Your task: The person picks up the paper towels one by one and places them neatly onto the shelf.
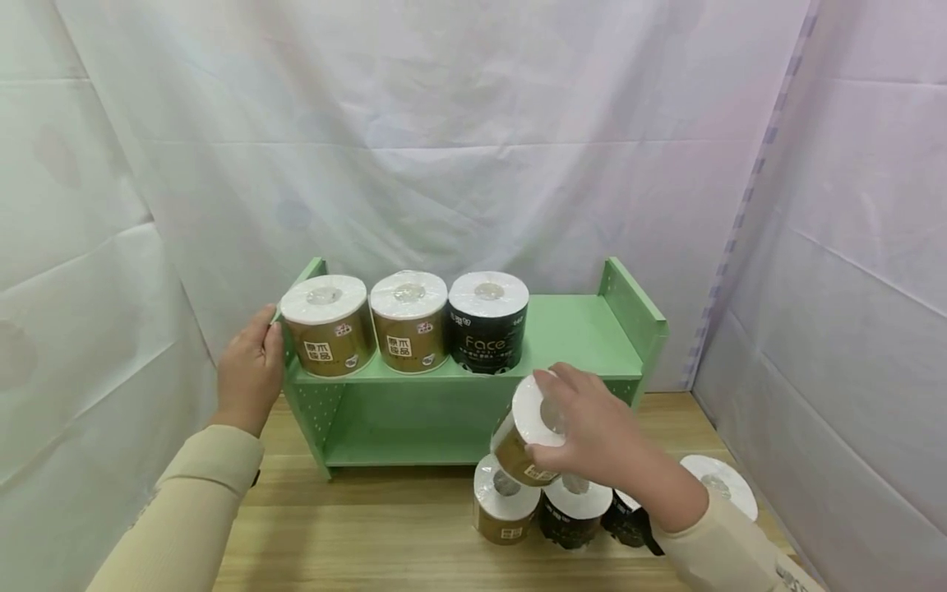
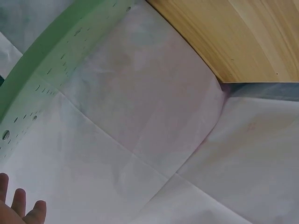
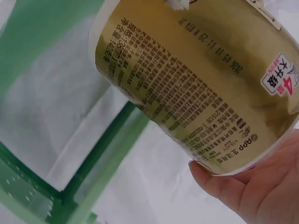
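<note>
My right hand (image 1: 595,423) grips a gold-wrapped toilet paper roll (image 1: 515,452), tilted in front of the shelf and above other rolls. Printed text covers the side of this roll in the right wrist view. Against the left side panel (image 2: 56,70) of the green two-tier shelf (image 1: 580,329) rests my left hand (image 1: 250,370), its fingers extended in the left wrist view. Along the upper tier stand a gold roll (image 1: 329,341) beside that hand, a second gold roll (image 1: 411,341), and a black roll (image 1: 488,337) marked "Face".
On the wooden table (image 1: 355,534), in front of the shelf, stand a gold roll (image 1: 503,514), a black roll (image 1: 573,514) and another black roll (image 1: 625,526) partly behind my right arm. A white-topped roll (image 1: 728,485) is farther right. White cloth (image 1: 473,189) encloses the back and sides.
</note>
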`<state>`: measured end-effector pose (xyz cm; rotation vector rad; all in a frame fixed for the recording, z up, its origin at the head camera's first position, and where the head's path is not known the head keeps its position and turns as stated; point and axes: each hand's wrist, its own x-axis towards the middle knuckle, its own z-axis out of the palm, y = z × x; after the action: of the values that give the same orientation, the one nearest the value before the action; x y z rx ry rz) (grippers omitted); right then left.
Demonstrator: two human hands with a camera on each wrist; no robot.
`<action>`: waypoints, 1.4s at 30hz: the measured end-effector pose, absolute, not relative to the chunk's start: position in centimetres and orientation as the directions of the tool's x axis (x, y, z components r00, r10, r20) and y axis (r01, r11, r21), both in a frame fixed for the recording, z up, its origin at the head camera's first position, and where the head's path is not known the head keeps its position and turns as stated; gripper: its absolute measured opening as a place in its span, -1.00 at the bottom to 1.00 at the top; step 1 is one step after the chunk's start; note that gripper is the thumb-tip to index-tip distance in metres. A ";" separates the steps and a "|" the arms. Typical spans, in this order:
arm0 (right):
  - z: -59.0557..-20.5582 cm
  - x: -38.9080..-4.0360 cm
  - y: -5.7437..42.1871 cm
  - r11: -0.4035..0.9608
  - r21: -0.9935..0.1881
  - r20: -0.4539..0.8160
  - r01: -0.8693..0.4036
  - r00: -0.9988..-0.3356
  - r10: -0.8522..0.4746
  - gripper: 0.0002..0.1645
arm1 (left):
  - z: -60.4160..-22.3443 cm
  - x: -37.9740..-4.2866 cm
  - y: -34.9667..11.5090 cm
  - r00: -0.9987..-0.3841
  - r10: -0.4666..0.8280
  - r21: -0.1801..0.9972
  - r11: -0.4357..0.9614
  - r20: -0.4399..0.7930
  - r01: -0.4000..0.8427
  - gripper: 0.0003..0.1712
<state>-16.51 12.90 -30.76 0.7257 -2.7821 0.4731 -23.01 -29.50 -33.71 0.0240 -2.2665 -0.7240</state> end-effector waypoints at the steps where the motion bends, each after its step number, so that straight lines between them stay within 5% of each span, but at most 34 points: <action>1: -30.6 -16.6 13.1 0.828 -0.247 0.301 -0.504 -0.852 -0.429 0.02 | -33.7 -23.0 -29.5 -0.723 -0.226 0.505 0.841 0.653 0.194 -0.51; 42: -23.0 -18.9 16.3 0.856 -0.185 0.287 -0.483 -0.860 -0.423 -0.06 | -33.9 -23.0 -29.6 -0.731 -0.232 0.505 0.845 0.642 0.176 -0.54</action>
<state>-18.93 16.25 -23.02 0.6926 -2.7958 0.3693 -22.98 -29.57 -33.94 0.0405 -2.2812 -0.7146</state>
